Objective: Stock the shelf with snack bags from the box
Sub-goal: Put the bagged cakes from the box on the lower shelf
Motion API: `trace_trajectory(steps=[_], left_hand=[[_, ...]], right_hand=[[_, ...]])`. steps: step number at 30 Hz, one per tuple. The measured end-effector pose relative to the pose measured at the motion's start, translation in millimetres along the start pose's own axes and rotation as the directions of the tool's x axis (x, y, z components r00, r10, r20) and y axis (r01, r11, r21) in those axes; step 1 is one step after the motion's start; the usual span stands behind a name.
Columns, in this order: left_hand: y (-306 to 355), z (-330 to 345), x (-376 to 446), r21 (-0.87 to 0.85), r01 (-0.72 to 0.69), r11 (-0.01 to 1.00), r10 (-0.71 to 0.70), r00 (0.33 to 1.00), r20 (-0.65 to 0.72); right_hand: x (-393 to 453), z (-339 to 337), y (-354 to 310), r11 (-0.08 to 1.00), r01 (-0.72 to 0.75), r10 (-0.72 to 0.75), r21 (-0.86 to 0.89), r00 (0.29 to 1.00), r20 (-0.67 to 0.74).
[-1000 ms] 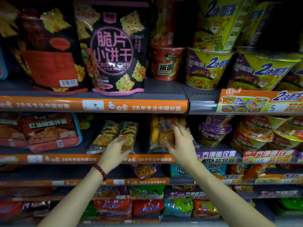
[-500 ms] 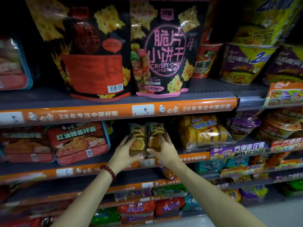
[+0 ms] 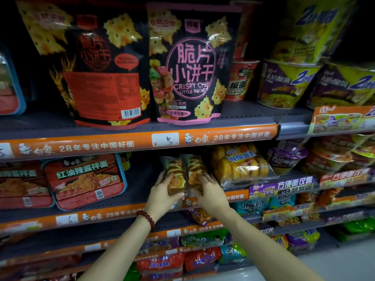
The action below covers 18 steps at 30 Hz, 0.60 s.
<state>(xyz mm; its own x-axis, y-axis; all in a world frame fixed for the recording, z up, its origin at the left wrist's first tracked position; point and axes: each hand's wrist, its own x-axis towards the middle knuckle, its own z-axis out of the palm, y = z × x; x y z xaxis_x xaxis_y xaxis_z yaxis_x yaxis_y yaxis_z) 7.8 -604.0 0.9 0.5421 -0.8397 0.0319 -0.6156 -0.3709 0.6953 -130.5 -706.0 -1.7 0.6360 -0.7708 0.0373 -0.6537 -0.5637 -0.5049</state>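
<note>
While both hands meet at the snack bags: two clear packs of buns stand side by side on the shelf.
Snack bags [image 3: 183, 175]: at the shelf [image 3: 138, 183] front edge, just left of the yellow cake bag [image 3: 241, 165].
Left hand [image 3: 162, 195]: fingers curled round the left pack.
Right hand [image 3: 211, 193]: fingers curled on the right pack.
Bead bracelet [image 3: 147, 219]: on the left wrist, below the snack bags.

Both forearms are bare to the bottom edge of the view — no sleeve shows on either. The left hand [image 3: 162, 196] has a bracelet [image 3: 146, 219] at its wrist — a single strand of round, glossy dark-red beads. The right hand [image 3: 211, 194] wears nothing, and its wrist is bare too.
</note>
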Motion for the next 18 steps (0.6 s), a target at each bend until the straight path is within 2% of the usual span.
trace_trajectory(steps=[4,13,15,18], left_hand=[[2.2,-0.2,-3.0,0.020,0.019,1.000,-0.019,1.000,0.003],[21.4,-10.7,-7.8,0.117,0.105,0.988,-0.113,0.991,0.066],[24.4,-15.6,-12.2,0.112,0.099,0.989,-0.106,0.992,0.064],[27.2,-27.5,-21.9,0.102,0.009,0.995,-0.014,0.999,0.047]], right_hand=[[-3.2,2.8,-0.6,0.999,0.017,-0.017,-0.031,1.000,-0.016],[-2.1,-12.7,-2.8,0.998,0.036,-0.038,0.056,0.998,0.043],[-5.4,-16.6,-3.7,0.994,0.047,-0.050,0.094,0.998,0.027],[-12.6,-26.6,-8.2,0.983,0.072,-0.063,0.170,0.996,-0.058]])
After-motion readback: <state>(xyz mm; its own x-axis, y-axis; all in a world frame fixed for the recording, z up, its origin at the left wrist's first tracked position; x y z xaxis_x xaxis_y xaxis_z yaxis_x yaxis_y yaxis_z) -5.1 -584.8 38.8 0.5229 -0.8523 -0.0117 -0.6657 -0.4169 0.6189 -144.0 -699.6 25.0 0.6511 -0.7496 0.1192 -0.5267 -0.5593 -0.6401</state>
